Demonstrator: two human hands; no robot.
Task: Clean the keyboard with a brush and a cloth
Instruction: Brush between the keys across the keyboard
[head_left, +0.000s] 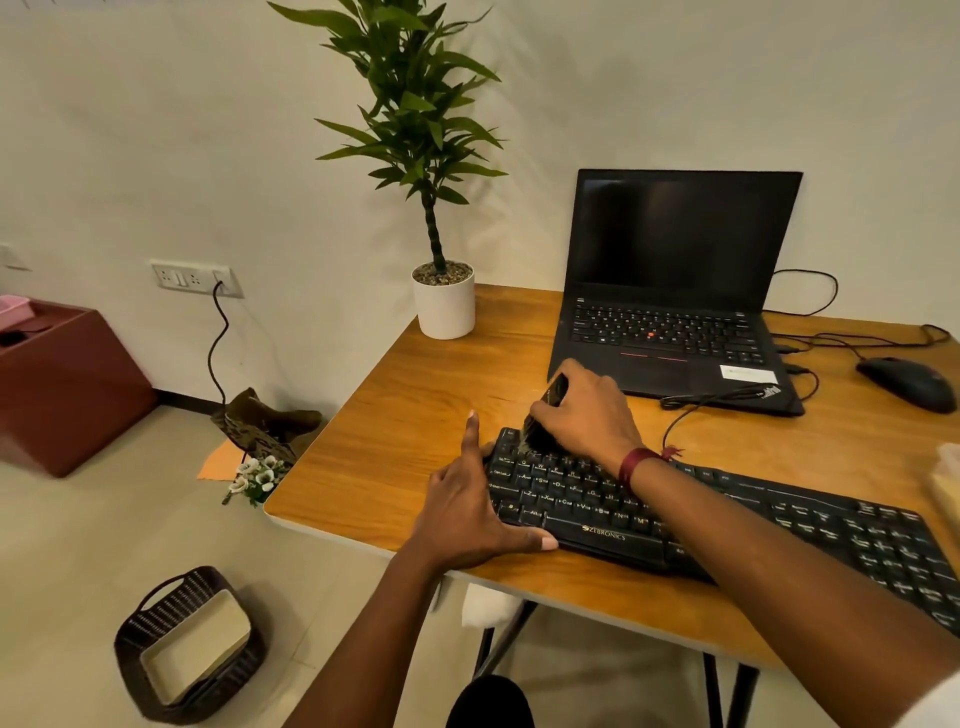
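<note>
Right hand (587, 415) is up at the far left corner of the keyboard (727, 525), and its grip is clamped round a dark brush (551, 400). The fingers are curled over the handle, and the bristles are down on the top row of keys at that corner. The left hand (467, 514) sits at the keyboard's left end, grip apart: forefinger straight and pointing away along the edge, thumb laid against the front lip near the brand lettering. A red thread (639, 462) circles the right wrist.

The keyboard itself, black, lies slanted across the near part of the wooden worktop (395, 415). A black cable (711, 397) runs from beside the right wrist toward the laptop (675, 291), which stands open behind it with a dark screen. Off to the right, a black mouse (906, 384) rests on the wood, well apart from both hands. At the worktop's far left corner stands a white pot (444, 306) with a tall green plant. Down on the floor, a dark woven basket (130, 654) sits to the left of the person's left arm.
</note>
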